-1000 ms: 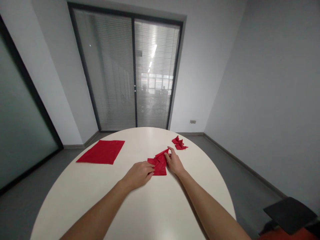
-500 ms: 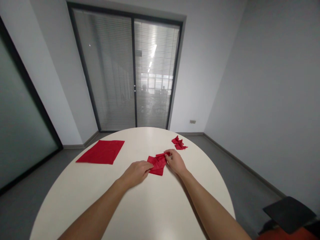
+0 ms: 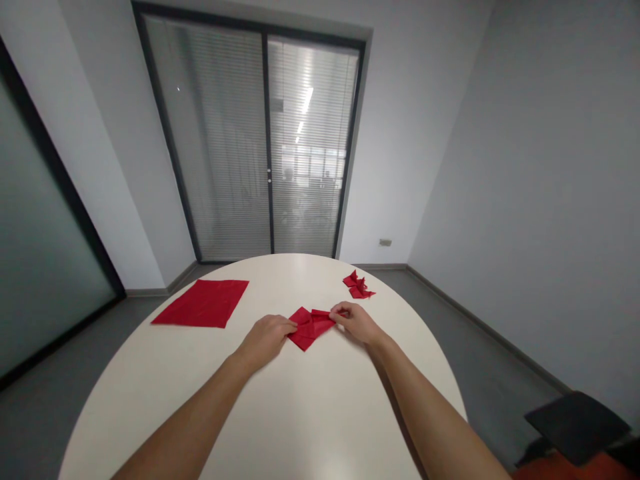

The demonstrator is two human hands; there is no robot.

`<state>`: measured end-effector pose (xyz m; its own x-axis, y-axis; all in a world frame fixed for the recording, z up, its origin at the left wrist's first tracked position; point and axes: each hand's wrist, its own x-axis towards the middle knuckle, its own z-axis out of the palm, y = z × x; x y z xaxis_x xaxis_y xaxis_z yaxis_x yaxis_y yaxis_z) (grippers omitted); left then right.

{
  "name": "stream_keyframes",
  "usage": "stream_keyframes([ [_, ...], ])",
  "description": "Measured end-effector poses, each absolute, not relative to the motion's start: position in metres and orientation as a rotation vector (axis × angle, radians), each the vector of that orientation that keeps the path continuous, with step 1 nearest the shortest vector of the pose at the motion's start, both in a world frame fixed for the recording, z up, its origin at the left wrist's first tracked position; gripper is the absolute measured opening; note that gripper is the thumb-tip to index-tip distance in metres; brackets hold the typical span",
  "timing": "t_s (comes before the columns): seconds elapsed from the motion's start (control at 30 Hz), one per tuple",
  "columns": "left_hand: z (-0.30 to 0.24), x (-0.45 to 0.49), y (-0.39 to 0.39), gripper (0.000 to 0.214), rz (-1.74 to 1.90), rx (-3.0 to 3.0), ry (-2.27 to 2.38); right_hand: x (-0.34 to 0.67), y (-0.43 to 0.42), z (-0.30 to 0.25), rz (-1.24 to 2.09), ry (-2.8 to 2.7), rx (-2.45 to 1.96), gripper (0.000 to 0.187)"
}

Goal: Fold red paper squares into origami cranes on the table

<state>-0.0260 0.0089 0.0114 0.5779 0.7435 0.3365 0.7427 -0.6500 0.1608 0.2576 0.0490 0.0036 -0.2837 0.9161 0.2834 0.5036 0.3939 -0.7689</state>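
On the round table (image 3: 310, 413), mid-way across, lies the half-folded red napkin (image 3: 309, 327). My left hand (image 3: 265, 339) presses its left edge, fingers curled on the cloth; my right hand (image 3: 356, 321) pinches its right corner. A flat napkin (image 3: 203, 303) lies well to the left, a folded one (image 3: 358, 285) beyond my right hand.

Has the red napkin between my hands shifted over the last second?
Yes. The napkin has turned and slid slightly left, toward the flat red cloth, and its raised flap now lies lower.
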Motion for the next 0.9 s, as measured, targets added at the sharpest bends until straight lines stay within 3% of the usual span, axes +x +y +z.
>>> stream_keyframes([
  [0.23, 0.005, -0.032, 0.011, 0.04, 0.543, 2.713, 1.369, 0.272, 0.048, 0.007, 0.914, -2.04, -1.235, 0.018],
  [0.73, 0.007, -0.022, 0.007, 0.036, 0.656, 2.785, 1.239, 0.254, 0.037, 0.023, 0.434, -2.213, -1.273, 0.018],
  [0.9, 0.008, -0.02, 0.007, 0.043, 0.669, 2.806, 1.163, 0.245, 0.035, 0.022, 0.315, -2.317, -1.221, 0.027],
])
